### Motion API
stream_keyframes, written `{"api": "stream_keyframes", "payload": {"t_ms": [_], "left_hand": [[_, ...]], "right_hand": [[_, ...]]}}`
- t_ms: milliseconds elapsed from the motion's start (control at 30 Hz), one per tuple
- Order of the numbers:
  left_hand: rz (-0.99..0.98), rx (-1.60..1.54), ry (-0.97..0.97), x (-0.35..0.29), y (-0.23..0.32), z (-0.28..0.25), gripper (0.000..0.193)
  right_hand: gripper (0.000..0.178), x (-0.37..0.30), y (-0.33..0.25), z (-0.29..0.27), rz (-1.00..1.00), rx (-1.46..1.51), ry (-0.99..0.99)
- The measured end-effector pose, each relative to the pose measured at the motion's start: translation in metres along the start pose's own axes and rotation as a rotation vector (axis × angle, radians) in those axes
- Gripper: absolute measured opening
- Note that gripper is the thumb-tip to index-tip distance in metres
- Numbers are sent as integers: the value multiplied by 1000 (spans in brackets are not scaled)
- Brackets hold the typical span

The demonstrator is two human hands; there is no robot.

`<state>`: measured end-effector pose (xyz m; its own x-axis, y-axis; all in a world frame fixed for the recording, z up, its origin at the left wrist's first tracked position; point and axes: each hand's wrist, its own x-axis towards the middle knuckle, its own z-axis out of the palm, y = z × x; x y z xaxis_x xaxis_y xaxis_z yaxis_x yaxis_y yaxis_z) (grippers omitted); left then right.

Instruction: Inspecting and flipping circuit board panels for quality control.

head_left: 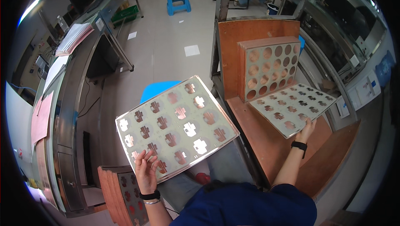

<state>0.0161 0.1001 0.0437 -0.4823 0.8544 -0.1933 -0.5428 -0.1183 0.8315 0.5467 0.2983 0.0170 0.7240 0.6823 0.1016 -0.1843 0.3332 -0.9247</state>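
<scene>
On my lap lies a flat rectangular panel (177, 126), grey-green with rows of copper-coloured cut shapes; its edge looks thick, as if more than one sheet lies there. My left hand (146, 168) is over its near-left corner, fingers apart and loosely bent, gripping nothing that I can see. At the right, my right hand (306, 131) grips a similar panel (293, 105) by its near edge. That panel is tilted in front of an upright stack of panels (271, 67) with round copper spots, which leans on a brown wooden board (229, 55).
The wooden board belongs to a metal-framed rack (223, 1) on the right. Another panel stack (121, 192) stands low at the left. A metal desk (66, 142) with papers (75, 38) runs along the left side. Ahead on the floor stands a blue stool (178, 0).
</scene>
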Motion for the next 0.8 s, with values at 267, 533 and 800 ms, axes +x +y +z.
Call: {"api": "stream_keyframes", "payload": {"t_ms": [267, 533, 800], "left_hand": [[14, 39, 85, -3, 6, -6, 32], [27, 22, 98, 1, 1, -3, 29], [7, 56, 245, -17, 3, -16, 29]], "right_hand": [[57, 27, 26, 49, 123, -96, -93], [78, 58, 93, 164, -15, -368, -525], [93, 10, 186, 224, -339, -903, -637]]}}
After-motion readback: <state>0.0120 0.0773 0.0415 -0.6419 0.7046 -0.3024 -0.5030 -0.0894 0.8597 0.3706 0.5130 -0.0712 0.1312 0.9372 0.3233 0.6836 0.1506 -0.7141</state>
